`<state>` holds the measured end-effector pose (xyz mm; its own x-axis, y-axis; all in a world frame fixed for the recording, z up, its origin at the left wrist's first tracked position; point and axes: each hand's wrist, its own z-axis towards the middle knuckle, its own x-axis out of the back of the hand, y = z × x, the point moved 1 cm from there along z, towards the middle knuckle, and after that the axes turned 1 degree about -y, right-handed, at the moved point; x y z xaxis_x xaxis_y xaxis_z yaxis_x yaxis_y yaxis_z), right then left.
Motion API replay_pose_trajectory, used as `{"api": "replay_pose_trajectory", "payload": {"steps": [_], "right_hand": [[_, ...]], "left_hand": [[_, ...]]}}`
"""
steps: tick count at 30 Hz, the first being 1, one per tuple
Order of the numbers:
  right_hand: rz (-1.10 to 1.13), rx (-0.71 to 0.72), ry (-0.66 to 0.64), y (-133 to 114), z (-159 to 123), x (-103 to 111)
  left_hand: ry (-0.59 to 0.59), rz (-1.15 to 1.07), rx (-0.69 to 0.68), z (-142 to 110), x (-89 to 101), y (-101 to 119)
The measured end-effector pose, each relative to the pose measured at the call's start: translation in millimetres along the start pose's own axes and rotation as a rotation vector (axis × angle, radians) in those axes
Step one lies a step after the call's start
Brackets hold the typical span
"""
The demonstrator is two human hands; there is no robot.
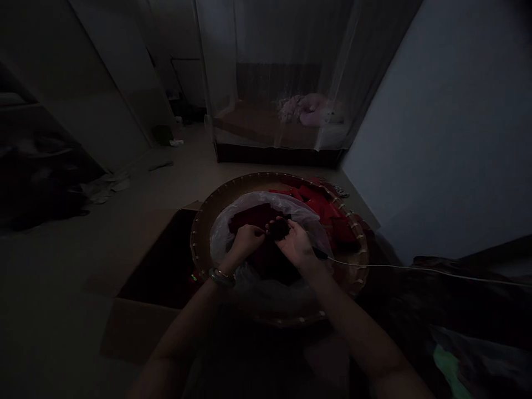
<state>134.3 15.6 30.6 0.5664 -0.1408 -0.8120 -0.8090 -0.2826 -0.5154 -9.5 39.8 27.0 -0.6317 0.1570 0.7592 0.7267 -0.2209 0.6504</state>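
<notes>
In the dim head view both hands are above a large round woven tray [198, 221]. My right hand [298, 244] is turned palm up, its fingers curled around a small dark bundle [279, 228] whose kind I cannot make out. Close to its left side, my left hand [249, 239] is pinched; what it holds, if anything, is too small to name. Beneath them a whitish plastic bag [270, 293] lies opened in the tray with dark red material [253, 216] inside. Bright red pieces [322, 205] that look like cloth are heaped at the tray's right side.
An open cardboard box [141, 321] stands left of the tray. A pale cord [386, 266] runs right from a dark object by my right wrist. Behind are a net-draped bed [249, 124] and a white wall [432, 127]. Dark heaps lie at far left and lower right.
</notes>
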Motion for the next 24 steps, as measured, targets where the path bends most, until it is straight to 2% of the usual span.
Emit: {"api": "replay_pose_trajectory", "payload": {"steps": [5, 10, 14, 18, 24], "right_hand": [[-0.106, 0.123, -0.037, 10.9, 4.5, 2.3], [-0.346, 0.196, -0.040, 17.9, 9.4, 15.1], [-0.727, 0.277, -0.051, 18.1, 7.9, 20.0], [-1.150, 0.382, -0.139, 15.1, 2.5, 20.5], [-1.552, 0.516, -0.251, 7.3, -0.8, 23.7]], "left_hand": [[-0.056, -0.040, 0.041, 2.7, 0.1, -7.7], [-0.059, -0.118, 0.045, 3.4, -3.7, -13.7], [-0.029, -0.175, 0.044, 3.9, -6.8, -15.3], [0.045, -0.218, 0.027, 5.3, -8.2, -18.9], [0.095, -0.204, 0.022, 2.5, -8.8, -20.8]]}}
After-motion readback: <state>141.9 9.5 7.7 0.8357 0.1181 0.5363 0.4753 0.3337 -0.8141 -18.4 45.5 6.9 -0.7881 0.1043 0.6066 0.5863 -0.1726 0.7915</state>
